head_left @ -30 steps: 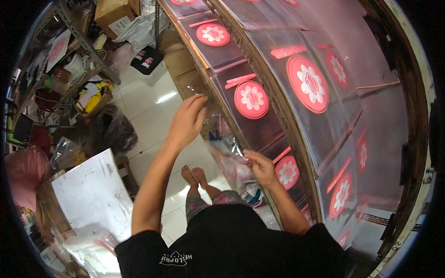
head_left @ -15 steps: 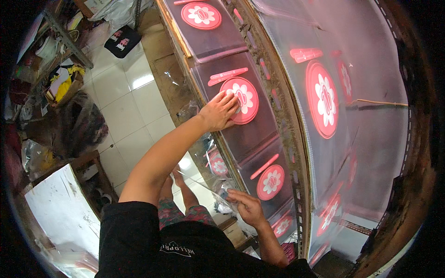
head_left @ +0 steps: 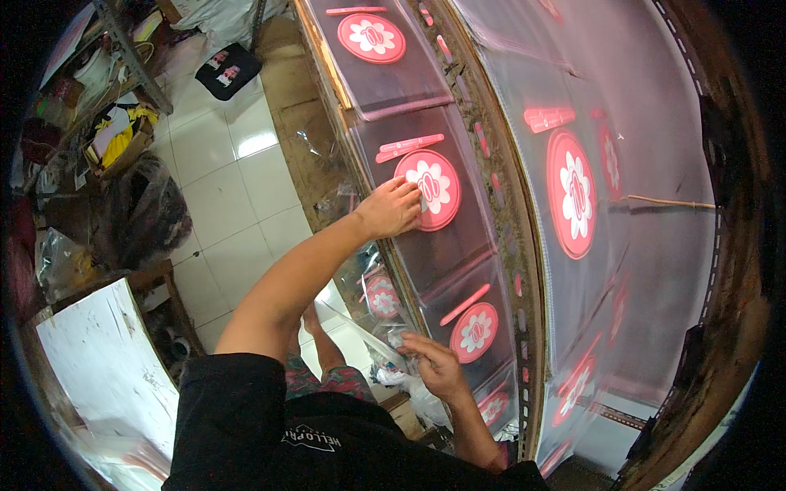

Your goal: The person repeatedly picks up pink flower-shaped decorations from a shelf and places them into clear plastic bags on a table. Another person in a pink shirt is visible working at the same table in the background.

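Observation:
My left hand (head_left: pixel 391 209) reaches up the narrow bench with fingers slightly bent. Its fingertips rest on the left edge of a pink disc print with a white flower (head_left: pixel 428 190), on a clear plastic sheet (head_left: pixel 442 250). Pink strip prints (head_left: pixel 409 147) lie just above the disc. Lower down, my right hand (head_left: pixel 440 370) is closed with its index finger pointing left. Clear plastic film (head_left: pixel 393 337) shows at its fingertips, its grip partly hidden. Beside it is another flower disc (head_left: pixel 473 333) with a pink strip (head_left: pixel 465 304).
A metal rail (head_left: pixel 512 188) runs along the bench. Beyond it stretches a large clear printed sheet (head_left: pixel 565 286). On the left are a tiled floor (head_left: pixel 217 180), a black folded item (head_left: pixel 228 71), a box with yellow cloth (head_left: pixel 119 143) and a white board (head_left: pixel 102 360).
The view has shifted slightly. My left fingers have drawn together and back toward the disc's left edge, uncovering more of the flower. My right hand stays nearly in place.

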Demonstrator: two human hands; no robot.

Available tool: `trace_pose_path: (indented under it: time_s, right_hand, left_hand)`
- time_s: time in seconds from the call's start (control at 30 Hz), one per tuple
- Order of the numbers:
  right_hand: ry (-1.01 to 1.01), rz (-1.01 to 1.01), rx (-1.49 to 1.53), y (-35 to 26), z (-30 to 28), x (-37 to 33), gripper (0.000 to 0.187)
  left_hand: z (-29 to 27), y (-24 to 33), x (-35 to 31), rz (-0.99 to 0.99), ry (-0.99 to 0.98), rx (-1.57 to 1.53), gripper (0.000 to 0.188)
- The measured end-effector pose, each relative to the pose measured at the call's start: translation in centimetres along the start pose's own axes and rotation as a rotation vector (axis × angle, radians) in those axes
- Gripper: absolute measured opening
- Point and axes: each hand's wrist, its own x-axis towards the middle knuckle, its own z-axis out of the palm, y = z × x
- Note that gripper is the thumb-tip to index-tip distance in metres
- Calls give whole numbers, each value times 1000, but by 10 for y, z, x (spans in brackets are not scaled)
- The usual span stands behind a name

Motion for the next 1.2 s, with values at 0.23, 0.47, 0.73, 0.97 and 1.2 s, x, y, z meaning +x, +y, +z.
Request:
trace_pose_path:
  time_s: [0.23, 0.47, 0.73, 0.97, 1.2]
  right_hand:
    - [-7, -32, -2, 0, 9, 4, 44]
    - [-14, 11, 5, -7, 12, 8, 44]
    - [-20, 16, 41, 0, 14, 14, 42]
    - [-26, 27, 31, -5, 12, 20, 42]
    - [-23, -8, 32, -3, 10, 23, 43]
  left_hand:
    - [-13, -10, 1, -1, 145, -52, 51]
    - [-54, -62, -19, -53, -212, 136, 91]
    - [-46, -72, -26, 33, -239, 115, 98]
    - [-42, -68, -29, 5, -175, 123, 94]
    - [-44, -62, -29, -64, -184, 158, 92]
